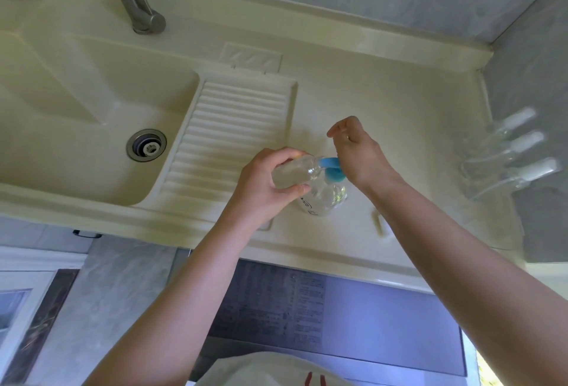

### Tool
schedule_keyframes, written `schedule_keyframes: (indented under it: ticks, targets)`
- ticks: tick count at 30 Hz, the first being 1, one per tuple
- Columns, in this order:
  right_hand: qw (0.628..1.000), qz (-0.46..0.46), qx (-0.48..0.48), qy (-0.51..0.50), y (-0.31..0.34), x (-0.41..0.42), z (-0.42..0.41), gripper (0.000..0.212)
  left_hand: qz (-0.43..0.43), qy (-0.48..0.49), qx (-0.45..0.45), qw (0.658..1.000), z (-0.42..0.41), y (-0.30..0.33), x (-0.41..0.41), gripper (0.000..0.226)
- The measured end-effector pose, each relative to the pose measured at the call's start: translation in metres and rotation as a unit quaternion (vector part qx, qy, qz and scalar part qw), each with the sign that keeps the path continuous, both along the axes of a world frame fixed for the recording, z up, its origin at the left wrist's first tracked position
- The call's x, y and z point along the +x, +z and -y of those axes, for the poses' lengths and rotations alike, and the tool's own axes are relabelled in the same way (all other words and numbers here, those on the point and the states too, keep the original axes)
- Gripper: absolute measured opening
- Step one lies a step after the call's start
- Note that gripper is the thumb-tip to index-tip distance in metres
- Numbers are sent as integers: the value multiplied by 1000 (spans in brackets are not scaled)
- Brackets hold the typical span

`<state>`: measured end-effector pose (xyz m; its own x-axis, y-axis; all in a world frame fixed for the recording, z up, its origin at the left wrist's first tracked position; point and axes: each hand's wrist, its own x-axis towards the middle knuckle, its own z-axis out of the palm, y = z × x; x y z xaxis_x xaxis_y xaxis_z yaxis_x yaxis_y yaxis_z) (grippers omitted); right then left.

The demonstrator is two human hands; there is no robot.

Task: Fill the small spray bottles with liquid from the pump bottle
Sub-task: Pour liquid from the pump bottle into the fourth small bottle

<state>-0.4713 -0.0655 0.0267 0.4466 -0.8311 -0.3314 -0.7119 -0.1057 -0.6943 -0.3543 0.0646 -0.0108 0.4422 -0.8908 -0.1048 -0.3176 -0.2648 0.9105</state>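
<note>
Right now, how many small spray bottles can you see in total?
4. One is held tilted in the left hand at the pump bottle's blue nozzle; three capped ones lie blurred at the counter's right edge.

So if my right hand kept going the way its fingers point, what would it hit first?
The right hand points up and left across the counter. Nothing stands in that line; it would probably meet bare counter near the ribbed drainboard, though depth is unclear.
</note>
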Motion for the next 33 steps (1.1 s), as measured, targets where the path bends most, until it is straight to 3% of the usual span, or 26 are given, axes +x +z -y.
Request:
schedule_keyframes:
  ticks: [13, 33]
  targets:
    - [993, 76, 74, -47, -1, 0, 5, 14, -29, -13, -12, 999, 5, -4, 0, 44]
    - [976, 165, 66, -129, 18, -16, -2, 6, -10, 25, -30, 999, -12, -7, -7, 45]
